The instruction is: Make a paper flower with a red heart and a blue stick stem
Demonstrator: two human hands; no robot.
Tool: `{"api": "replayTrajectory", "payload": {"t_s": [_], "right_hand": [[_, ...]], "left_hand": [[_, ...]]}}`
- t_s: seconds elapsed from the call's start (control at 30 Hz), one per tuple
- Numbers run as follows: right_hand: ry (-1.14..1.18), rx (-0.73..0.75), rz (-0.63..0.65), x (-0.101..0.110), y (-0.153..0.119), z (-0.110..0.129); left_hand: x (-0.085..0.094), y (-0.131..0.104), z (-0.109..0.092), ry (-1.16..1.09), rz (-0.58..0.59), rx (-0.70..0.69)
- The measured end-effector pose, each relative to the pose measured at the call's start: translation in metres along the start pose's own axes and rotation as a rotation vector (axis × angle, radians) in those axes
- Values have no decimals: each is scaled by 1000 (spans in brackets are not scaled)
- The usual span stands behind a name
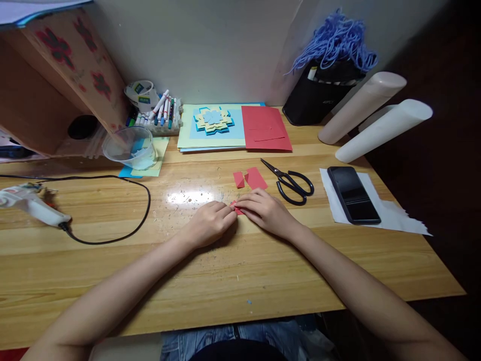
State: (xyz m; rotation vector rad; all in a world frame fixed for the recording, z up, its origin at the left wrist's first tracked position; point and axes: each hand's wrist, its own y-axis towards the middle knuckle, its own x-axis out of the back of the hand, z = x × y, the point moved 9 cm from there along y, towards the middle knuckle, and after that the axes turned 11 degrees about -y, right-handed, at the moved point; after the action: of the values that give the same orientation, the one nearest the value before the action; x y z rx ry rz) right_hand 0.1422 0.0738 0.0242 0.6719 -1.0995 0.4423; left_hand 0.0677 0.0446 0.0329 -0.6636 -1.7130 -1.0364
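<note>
Two hands at work on a small piece of red paper, seen from above; the red paper (239,211) lies at the middle of the wooden table (180,296), between the fingertips of both hands and partly covered by them; the left hand (210,223) rests on its outer edge, fingers curled inward, thumb and forefinger pinching the paper's left side; the right hand (266,210) comes in from the other side, its fingers pressed together and pinching the same piece from above; the exact placing of the hidden fingertips cannot be told. Just beyond the hands lie two red scraps (257,178), side by side; to their right, scissors (280,174) with black handles, the tip pointing away from the person; farther right, a dark phone (353,194) on a torn white sheet (398,213). Toward the wall, a layered paper flower (213,119) in blue and pale yellow sits on stacked sheets (186,128), with a red sheet (268,120) beside it; at right, blue yarn (336,40) tops a black holder (319,103), near two white tubes (385,130); at left, markers (163,108), a clear bowl (145,159) and a glue gun (35,203) with its looping black cord (149,205).
</note>
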Motion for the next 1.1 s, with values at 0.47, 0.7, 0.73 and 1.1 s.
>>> {"api": "replayTrajectory", "payload": {"t_s": [0.47,0.7,0.73,1.1], "right_hand": [[-81,-75,-4,2,0,-3],[45,-194,-69,2,1,-9],[57,-204,-71,1,1,-9],[138,-289,-115,-2,-1,-15]], "left_hand": [[-4,-3,-21,83,20,70],[8,-7,14,-181,-155,361],[9,-9,25,-244,-195,445],[-3,-15,52,-474,-208,657]]}}
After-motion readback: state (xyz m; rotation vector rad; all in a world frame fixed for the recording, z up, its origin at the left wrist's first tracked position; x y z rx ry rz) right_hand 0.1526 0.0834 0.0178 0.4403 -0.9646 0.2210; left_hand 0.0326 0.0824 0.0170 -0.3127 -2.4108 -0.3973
